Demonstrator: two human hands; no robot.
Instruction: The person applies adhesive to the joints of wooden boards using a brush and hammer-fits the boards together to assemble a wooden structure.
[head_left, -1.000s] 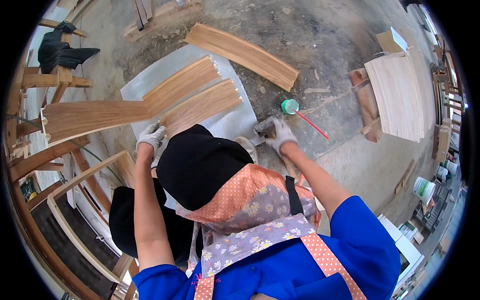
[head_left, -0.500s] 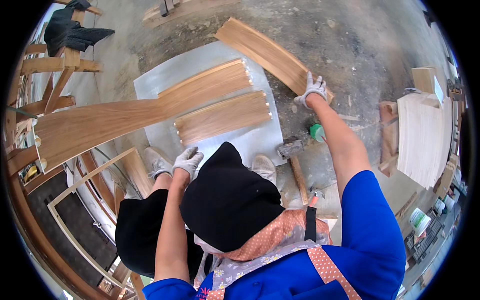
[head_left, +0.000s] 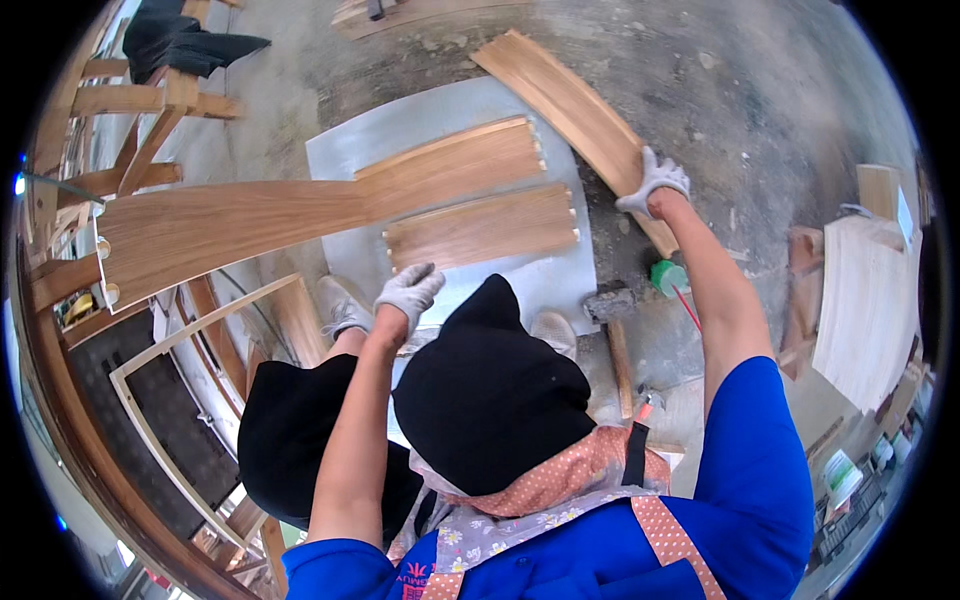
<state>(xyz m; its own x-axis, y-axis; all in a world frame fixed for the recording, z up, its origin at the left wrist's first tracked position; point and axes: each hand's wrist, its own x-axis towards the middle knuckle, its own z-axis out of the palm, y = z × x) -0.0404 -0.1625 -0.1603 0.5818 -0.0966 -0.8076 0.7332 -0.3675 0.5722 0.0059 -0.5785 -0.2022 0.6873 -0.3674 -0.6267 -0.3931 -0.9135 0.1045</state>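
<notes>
My right hand [head_left: 655, 180], in a white work glove, grips the near end of a long curved wooden plank [head_left: 570, 115] that lies on the concrete floor. My gloved left hand [head_left: 410, 292] hovers with fingers loosely spread just below a short wooden panel [head_left: 482, 228] on a grey metal sheet [head_left: 440, 120]. A second panel [head_left: 455, 165] lies above it, joined to a long curved wooden piece [head_left: 220, 230] running left. A black cap and patterned scarf hide the ground below my chest.
A mallet [head_left: 612, 320] with a wooden handle lies on the floor by my right foot, next to a green cup [head_left: 668, 276] with a red stick. Stacked pale boards [head_left: 870, 300] stand at the right. Wooden frames [head_left: 180, 400] and a bench with dark cloth [head_left: 185, 45] crowd the left.
My right hand let go of the mallet, reached up to the long curved plank and took hold of it. My left hand came off the short panel and drew back.
</notes>
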